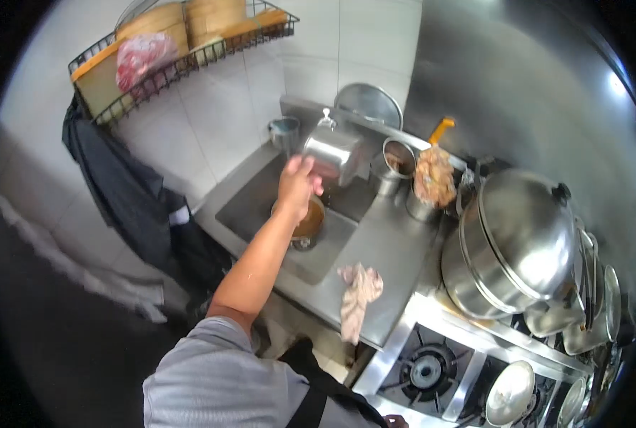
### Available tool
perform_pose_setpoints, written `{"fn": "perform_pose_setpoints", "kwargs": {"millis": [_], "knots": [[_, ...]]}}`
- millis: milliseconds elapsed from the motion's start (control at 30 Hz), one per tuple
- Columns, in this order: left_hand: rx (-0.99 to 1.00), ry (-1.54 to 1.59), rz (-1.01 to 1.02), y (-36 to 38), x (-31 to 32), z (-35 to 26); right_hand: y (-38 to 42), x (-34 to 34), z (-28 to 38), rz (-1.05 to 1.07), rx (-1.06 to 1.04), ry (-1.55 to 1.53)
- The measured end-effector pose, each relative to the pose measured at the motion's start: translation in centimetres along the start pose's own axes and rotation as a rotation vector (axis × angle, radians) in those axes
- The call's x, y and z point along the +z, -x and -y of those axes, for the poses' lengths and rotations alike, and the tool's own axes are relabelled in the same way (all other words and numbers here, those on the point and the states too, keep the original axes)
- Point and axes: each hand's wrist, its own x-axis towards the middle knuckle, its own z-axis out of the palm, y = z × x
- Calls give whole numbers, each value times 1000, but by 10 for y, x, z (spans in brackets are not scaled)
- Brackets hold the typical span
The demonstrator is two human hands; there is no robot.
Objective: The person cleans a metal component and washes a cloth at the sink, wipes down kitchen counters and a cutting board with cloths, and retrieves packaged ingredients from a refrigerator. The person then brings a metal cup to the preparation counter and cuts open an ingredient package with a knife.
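Observation:
My left hand (300, 187) reaches out over the sink (250, 207), its fingers closed on a shiny metal pot (332, 151). The pot is tilted and slightly blurred, held above the basin. Partly hidden under my forearm, a round vessel with brown contents (309, 221) sits in the sink. Only a sliver of my right hand (396, 421) shows at the bottom edge, near the stove; its fingers cannot be made out. A crumpled pale cloth (361, 299) lies on the steel counter (396, 250), to the right of my left arm.
Behind the counter stand a metal container (389, 167) and a brownish mass with an orange handle (436, 175). A large domed steamer pot (511, 242) is on the right, behind the gas burner (425, 371). A wire shelf (189, 68) juts from the wall above dark hanging cloth (129, 178).

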Motion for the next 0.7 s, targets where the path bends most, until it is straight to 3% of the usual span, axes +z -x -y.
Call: {"fn": "perform_pose_setpoints", "kwargs": {"millis": [33,67,133,167,200,233,267,333,400,433,467,500,567,600,633,667,700], "knots": [[-226,127,-75,14,-22,33,9,-13,3,-44,-40,22],[-231,123,-91,20,-48,66,19,-23,0,-72,-63,34],[-694,472,-215,37,-82,112,44,-38,-12,-98,-91,52],[-689,469,-228,54,-75,111,5,-31,-70,-113,-222,45],[-552,380,-339,70,-67,109,-34,-21,-129,-126,-353,36],[-415,289,-448,89,-60,108,-22,-28,-127,-77,-285,-32],[-407,287,-460,108,-53,107,-9,-33,-121,-102,-350,-31],[-189,-66,-319,142,-36,97,3,-49,-100,-110,-426,98],[-126,-441,-196,192,-16,87,5,-57,-74,-71,-630,114],[-95,-613,-191,221,-6,85,15,-66,-45,-18,-635,147],[72,-762,-143,250,-7,95,14,-67,-26,8,-658,165],[154,-778,-36,283,-5,100,9,-66,-14,-52,-864,179],[-60,-816,36,351,2,107,15,-70,32,-113,-1183,30],[-31,-925,134,380,0,114,32,-72,54,-102,-1109,-35],[100,-1006,252,408,-5,120,58,-85,85,-126,-1174,52],[-33,-1008,349,437,-5,119,64,-83,84,-103,-1198,69],[-14,-1019,421,461,-14,134,66,-81,88,-164,-1324,223]]}}
